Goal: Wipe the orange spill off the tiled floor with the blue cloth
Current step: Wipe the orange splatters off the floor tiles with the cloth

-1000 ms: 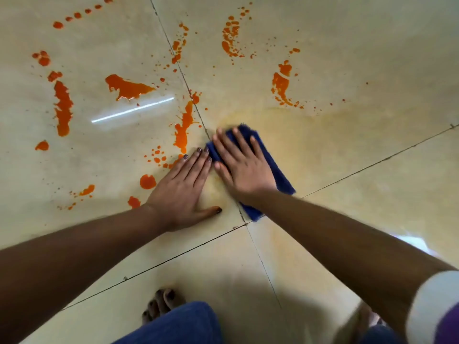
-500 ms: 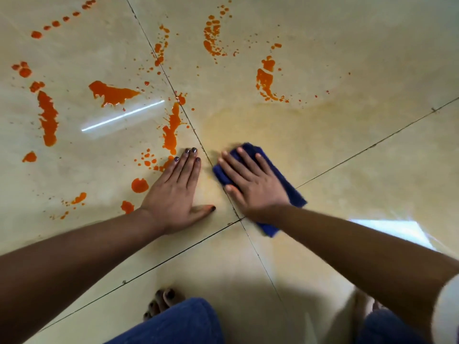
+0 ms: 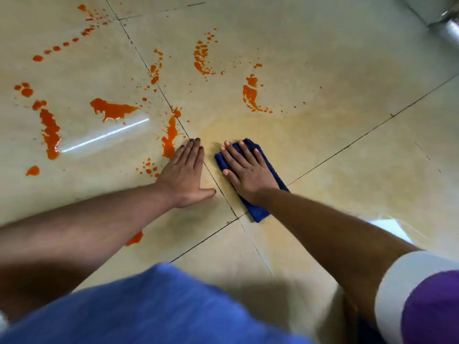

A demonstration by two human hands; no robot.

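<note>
Your right hand [image 3: 248,170] lies flat with fingers spread, pressing the blue cloth [image 3: 258,212] onto the tiled floor [image 3: 347,70]. Just left of it, your left hand [image 3: 185,177] rests open-palmed on bare tile, its fingertips touching the orange spill [image 3: 169,140], which spreads ahead of both hands.

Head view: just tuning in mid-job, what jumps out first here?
Orange spill in streaks and drops across the far left and middle of the tiled floor. Near centre, the right hand presses flat on the blue cloth, beside a tile joint. The left hand rests flat on the floor just left of it, fingertips next to an orange streak.
</note>
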